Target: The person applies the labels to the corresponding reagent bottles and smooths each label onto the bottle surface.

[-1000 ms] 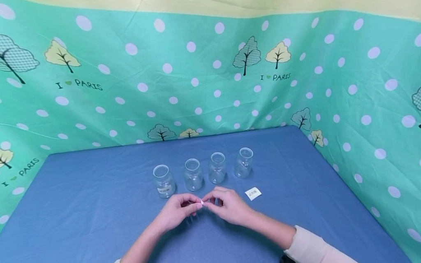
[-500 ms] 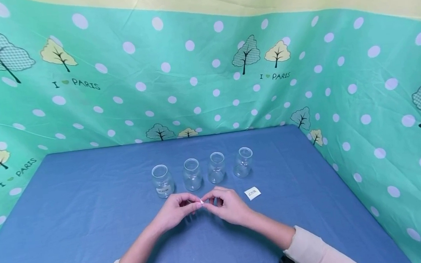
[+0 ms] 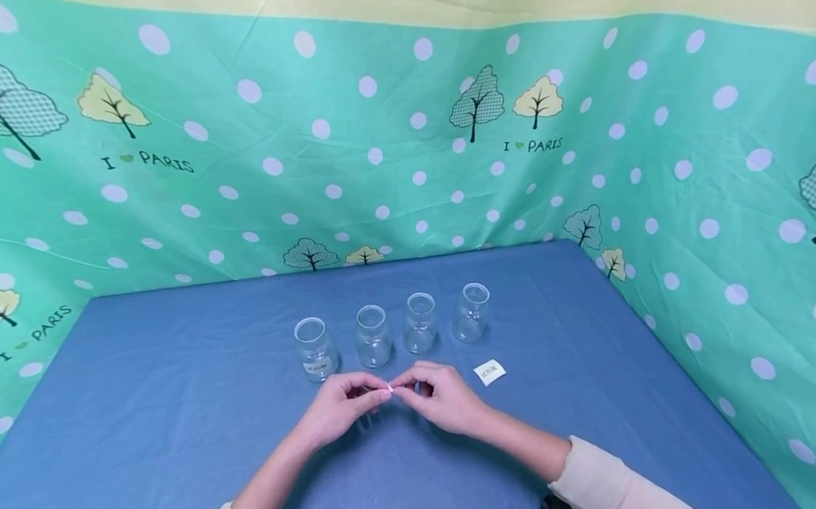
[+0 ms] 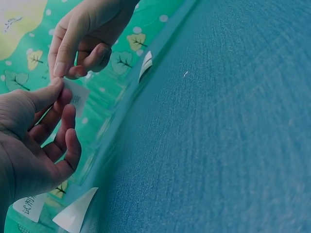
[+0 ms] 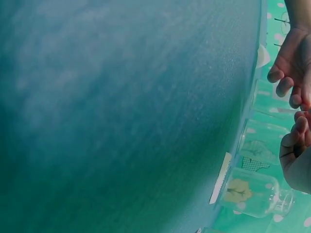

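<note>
In the head view my left hand and right hand meet fingertip to fingertip in front of the jars. Between them they pinch a small white label, whose printed characters show in the left wrist view. Thumb and forefinger of each hand are at one corner of it; the head view shows only a sliver. Just beyond my left hand stands a glass jar bearing a printed label. Another printed label lies on the table, right of my right hand.
More open glass jars, a second, a third and a fourth, stand upright in a row on the blue tablecloth. A patterned green curtain borders the table behind and at the right.
</note>
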A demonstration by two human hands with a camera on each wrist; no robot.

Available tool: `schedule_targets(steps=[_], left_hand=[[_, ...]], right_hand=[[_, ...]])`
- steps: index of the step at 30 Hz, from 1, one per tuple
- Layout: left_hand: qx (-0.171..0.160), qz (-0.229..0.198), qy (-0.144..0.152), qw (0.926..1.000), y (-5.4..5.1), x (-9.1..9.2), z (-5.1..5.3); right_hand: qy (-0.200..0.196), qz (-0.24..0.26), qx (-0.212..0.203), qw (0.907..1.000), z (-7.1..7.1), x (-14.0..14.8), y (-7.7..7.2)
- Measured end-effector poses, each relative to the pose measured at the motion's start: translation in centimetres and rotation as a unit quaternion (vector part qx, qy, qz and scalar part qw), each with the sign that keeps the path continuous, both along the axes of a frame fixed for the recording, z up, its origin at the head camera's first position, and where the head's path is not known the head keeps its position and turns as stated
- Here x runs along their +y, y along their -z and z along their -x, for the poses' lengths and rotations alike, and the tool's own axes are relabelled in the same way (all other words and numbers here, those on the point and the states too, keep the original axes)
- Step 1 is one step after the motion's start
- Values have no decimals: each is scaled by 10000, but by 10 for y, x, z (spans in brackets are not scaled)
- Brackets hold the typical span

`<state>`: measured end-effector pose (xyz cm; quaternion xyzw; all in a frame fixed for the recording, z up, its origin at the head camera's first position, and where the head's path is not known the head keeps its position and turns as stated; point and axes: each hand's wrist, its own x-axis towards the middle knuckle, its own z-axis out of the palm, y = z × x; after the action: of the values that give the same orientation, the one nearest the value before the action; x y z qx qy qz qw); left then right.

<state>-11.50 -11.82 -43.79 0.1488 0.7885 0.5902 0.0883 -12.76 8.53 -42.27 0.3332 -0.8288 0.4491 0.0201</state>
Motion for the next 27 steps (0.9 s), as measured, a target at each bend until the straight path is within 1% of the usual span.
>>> schedule_targets(steps=[5, 11, 14, 20, 27], left_hand=[[10, -9, -60, 10000, 0, 1, 0], [14, -50, -107, 9999, 1, 1, -1], [-26, -93, -146, 9998, 1, 3, -2], [-7, -114, -227, 9997, 0, 5, -3], [5, -65, -301, 9995, -2, 6, -3]], right_hand=[[9, 85, -161, 9998, -1, 0, -1], [140, 11, -271, 9995, -2, 0, 0], [165, 42, -272, 9995, -1, -1, 2], [143, 170, -289, 9993, 0, -1, 4], [255, 142, -125, 9995, 3, -1, 4]])
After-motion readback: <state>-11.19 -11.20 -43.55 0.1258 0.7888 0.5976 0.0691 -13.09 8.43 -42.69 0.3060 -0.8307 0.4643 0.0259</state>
